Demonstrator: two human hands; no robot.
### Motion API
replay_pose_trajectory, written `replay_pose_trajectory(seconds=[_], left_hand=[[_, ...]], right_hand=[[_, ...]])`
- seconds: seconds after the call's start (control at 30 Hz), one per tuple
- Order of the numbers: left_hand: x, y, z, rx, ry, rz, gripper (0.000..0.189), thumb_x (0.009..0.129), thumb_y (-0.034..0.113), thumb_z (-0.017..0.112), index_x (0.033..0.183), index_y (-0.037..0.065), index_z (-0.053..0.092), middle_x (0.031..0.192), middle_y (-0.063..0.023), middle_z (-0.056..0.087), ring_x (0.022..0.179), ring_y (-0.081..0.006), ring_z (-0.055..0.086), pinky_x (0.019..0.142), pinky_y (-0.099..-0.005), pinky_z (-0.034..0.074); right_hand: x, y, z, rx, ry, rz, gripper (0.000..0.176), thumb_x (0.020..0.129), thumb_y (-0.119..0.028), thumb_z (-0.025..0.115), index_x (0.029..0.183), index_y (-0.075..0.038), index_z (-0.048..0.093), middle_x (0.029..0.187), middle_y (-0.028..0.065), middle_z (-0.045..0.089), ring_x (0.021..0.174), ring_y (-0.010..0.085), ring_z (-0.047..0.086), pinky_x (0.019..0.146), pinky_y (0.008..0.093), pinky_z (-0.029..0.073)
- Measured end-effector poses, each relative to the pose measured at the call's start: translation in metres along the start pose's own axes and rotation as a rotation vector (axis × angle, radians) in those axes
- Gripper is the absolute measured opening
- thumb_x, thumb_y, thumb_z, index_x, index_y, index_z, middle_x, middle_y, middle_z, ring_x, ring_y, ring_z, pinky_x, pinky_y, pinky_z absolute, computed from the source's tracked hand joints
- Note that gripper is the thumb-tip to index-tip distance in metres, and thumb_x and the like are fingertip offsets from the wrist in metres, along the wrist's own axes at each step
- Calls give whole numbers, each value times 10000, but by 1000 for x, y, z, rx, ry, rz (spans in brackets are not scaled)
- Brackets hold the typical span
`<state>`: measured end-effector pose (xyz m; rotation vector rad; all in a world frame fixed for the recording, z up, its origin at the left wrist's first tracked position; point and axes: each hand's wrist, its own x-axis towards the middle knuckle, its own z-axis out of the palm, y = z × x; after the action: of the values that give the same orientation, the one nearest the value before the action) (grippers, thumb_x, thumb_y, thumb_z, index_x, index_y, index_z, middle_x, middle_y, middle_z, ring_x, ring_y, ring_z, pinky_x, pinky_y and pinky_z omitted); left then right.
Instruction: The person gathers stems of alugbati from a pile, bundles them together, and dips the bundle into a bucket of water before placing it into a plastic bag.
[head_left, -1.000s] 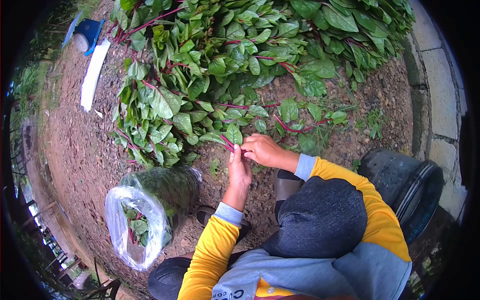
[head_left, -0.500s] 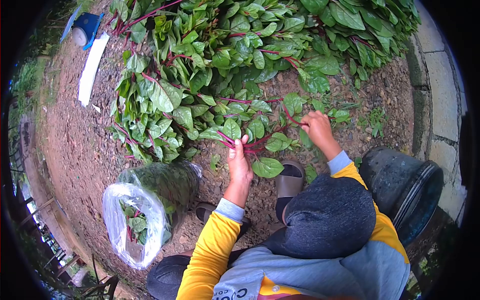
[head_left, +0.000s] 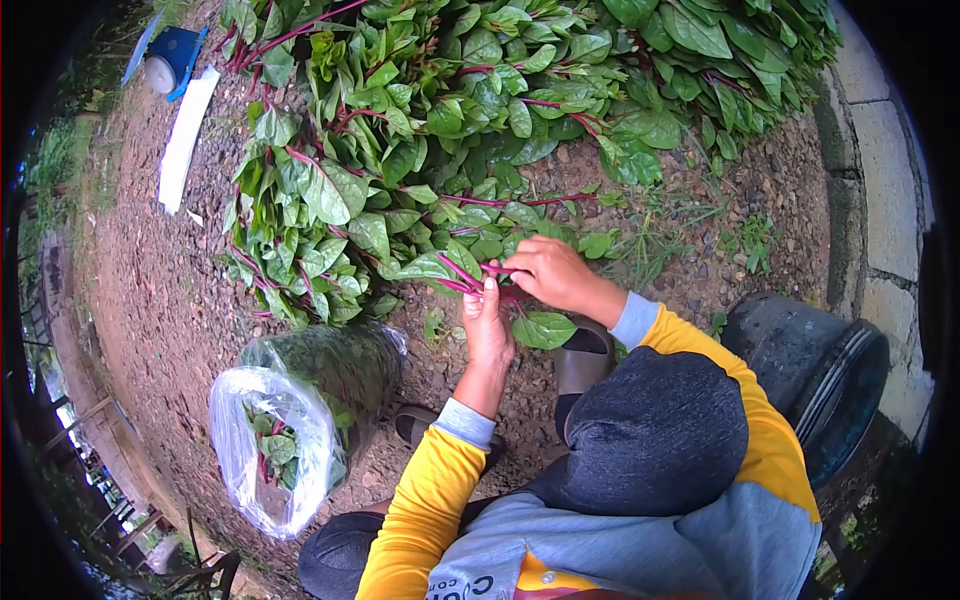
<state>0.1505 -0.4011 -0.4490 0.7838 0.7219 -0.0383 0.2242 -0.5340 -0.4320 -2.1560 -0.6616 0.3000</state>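
My left hand [head_left: 487, 322] is closed around several red stems of Malabar spinach [head_left: 461, 270], whose cut ends stick out past the thumb. A broad green leaf [head_left: 543, 329] from that bunch hangs to the right. My right hand [head_left: 560, 272] pinches another red spinach stem [head_left: 507, 269] right against the bunch; its far end is hidden behind my fingers. Just beyond both hands lies a large heap of Malabar spinach [head_left: 420, 120], with red stems showing among the leaves.
A clear plastic bag [head_left: 270, 440] with leafy stems inside stands at lower left. To the right a black bucket [head_left: 800, 350] lies tipped over near a concrete block edge [head_left: 895, 230]. A white strip [head_left: 187, 140] and a blue scale-like object [head_left: 170, 62] are on the ground at upper left.
My right hand has moved left with its stem, from out at the right to the bunch in my left hand. My left hand has stayed nearly in place.
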Motion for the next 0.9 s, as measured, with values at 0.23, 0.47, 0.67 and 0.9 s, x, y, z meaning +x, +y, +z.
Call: replay_pose_trajectory(seconds=[0.23, 0.47, 0.67, 0.9], left_hand=[[4, -5, -15, -73, 4, -77, 219, 939, 176, 531, 1141, 91, 535, 1171, -96, 591, 1041, -183, 556, 929, -332, 440], [3, 2, -27, -155, 180, -80, 289, 936, 167, 532, 1199, 62, 473, 1102, -97, 620, 1034, -188, 573, 942, -382, 445], [-7, 13, -29, -161, 217, -122, 243, 955, 134, 478, 1185, 57, 456, 1197, -114, 581, 1105, -205, 535, 979, -404, 410], [-4, 13, -29, -120, 267, -92, 288, 961, 108, 453, 1237, 44, 410, 1254, -128, 547, 1160, -209, 506, 993, -387, 393]], right_hand=[[-12, -6, 34, 154, -55, 28, 171, 778, -156, 602, 894, -45, 659, 798, 103, 602, 819, 308, 588, 729, 427, 469], [53, 31, 26, 13, -8, -42, 160, 788, -229, 598, 711, -115, 680, 658, 151, 620, 642, 341, 614, 613, 462, 494], [101, 56, 26, -366, -21, 51, 161, 792, -194, 619, 830, -45, 670, 918, 128, 645, 939, 305, 591, 786, 417, 496], [100, 67, 18, -228, -30, 167, 141, 774, -168, 639, 835, -43, 666, 811, 142, 664, 807, 321, 640, 736, 419, 508]])
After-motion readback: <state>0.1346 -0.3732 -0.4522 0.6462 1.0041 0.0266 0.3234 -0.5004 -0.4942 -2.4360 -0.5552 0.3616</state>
